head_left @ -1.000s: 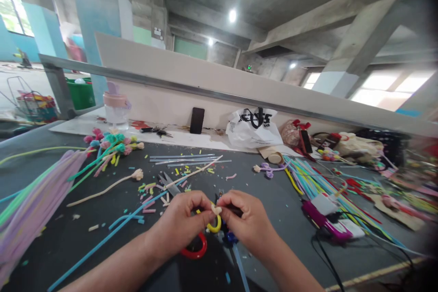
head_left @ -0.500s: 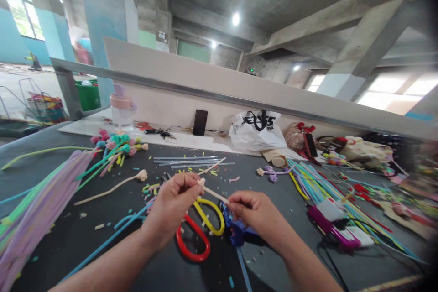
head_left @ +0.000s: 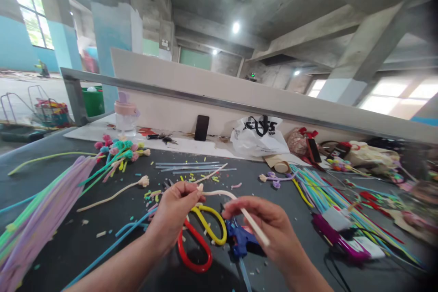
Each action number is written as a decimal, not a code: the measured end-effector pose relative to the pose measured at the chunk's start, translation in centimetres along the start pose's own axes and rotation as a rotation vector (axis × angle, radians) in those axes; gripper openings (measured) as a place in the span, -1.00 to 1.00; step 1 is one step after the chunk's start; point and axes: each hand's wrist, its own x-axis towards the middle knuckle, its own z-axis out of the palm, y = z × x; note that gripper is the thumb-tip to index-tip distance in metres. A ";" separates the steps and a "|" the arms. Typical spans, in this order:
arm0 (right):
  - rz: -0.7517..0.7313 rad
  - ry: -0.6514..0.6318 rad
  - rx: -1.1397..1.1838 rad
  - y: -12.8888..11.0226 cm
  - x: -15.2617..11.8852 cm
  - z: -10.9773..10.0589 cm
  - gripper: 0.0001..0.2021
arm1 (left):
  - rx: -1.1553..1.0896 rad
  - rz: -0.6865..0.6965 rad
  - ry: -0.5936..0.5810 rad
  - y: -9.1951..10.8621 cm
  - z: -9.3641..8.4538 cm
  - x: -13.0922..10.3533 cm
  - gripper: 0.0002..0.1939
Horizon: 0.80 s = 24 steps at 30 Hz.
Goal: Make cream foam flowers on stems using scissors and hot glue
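My left hand (head_left: pixel 171 214) pinches the knotted end of a cream pipe cleaner (head_left: pixel 218 192) between thumb and fingertips. The stem bends across to my right hand (head_left: pixel 273 221), whose loosely curled fingers hold it, with the free end pointing down over the palm. Beneath the hands lie scissors with one red handle (head_left: pixel 194 267) and one yellow handle (head_left: pixel 224 232); their blades are partly hidden by my left hand. A blue glue gun (head_left: pixel 239 241) with a clear glue stick (head_left: pixel 244 273) rests under my right hand. A finished-looking cream pipe-cleaner flower (head_left: pixel 143 181) lies to the left.
Purple pipe cleaners (head_left: pixel 65 196) and a colourful flower bunch (head_left: pixel 123 148) lie left. Clear glue sticks (head_left: pixel 191 167) and clippings are ahead. A phone (head_left: pixel 201 127), a white bag (head_left: pixel 258 139) and a cup (head_left: pixel 125 118) stand along the back. Pipe cleaners (head_left: pixel 318 191) and a purple device (head_left: pixel 337 239) lie right.
My right hand has shifted right and turned, its fingers looser, so the pipe cleaner now bows and its free end shows. My left hand keeps its pinch. The view has tilted slightly.
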 end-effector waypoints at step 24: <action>0.421 0.031 -0.074 0.8 0.8 3.6 -0.76 | 0.477 0.422 -0.118 0.3 0.8 -1.5 -0.89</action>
